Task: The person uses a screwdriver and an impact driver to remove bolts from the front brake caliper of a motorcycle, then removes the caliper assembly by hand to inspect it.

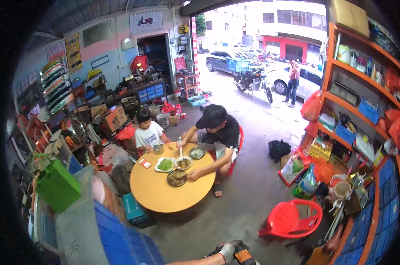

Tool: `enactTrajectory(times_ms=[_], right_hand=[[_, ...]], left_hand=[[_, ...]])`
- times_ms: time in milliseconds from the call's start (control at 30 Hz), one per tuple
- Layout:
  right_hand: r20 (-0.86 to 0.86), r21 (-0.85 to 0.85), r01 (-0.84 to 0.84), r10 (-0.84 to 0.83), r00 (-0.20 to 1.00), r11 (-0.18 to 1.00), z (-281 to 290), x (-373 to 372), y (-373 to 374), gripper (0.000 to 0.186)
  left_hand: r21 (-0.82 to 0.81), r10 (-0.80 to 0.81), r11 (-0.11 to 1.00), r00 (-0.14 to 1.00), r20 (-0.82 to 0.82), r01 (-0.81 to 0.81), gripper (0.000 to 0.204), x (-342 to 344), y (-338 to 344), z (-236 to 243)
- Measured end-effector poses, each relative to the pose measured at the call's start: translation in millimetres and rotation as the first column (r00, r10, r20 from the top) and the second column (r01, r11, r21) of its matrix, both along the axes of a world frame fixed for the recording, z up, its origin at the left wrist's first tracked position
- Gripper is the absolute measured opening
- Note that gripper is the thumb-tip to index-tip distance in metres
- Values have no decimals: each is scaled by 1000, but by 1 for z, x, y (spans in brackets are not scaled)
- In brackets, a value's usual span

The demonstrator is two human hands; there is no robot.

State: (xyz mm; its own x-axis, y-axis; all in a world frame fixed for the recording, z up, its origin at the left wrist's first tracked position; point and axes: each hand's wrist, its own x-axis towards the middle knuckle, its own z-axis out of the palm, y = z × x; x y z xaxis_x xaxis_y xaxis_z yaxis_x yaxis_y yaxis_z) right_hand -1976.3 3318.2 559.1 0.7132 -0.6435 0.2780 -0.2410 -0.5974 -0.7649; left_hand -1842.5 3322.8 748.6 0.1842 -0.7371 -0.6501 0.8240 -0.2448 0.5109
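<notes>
Orange-and-black tool [243, 255], bottom centre, was held in the grip of the gloved left hand [227, 252]; slackened fingers might have dropped it; right hand unseen.

So much shiny plastic here

Red chair [293, 219] around 4 o'clock is smooth glossy plastic, bag [399, 128] at 3 is crinkly plastic, desk [149, 192] near 7 looks smooth, floor [248, 198]'s matt, concrete-looking, and the glove [228, 251] near 6 looks like matt cloth.
</notes>
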Motion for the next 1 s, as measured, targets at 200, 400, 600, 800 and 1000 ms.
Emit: enactTrajectory(times_ms=[200,400,600,800,1000], right_hand=[[-194,597,136,-22,981,791,232,68,-227,35],[-90,569,205,-188,978,796,263,127,-396,48],[-86,600,291,-302,949,745,233,216,-608,51],[-212,448,70,30,977,891,252,348,-803,45],[-150,673,16,116,982,740,297,510,-965,43]], left_hand=[[-38,-63,998,968,-242,56,28,88,-205,29],[-123,-131,988,941,-313,97,30,167,-403,23],[-116,-27,993,914,-404,-22,34,271,-603,1],[-63,161,981,955,-247,-182,38,393,-742,52],[-13,400,914,907,-128,-405,35,527,-901,57]])
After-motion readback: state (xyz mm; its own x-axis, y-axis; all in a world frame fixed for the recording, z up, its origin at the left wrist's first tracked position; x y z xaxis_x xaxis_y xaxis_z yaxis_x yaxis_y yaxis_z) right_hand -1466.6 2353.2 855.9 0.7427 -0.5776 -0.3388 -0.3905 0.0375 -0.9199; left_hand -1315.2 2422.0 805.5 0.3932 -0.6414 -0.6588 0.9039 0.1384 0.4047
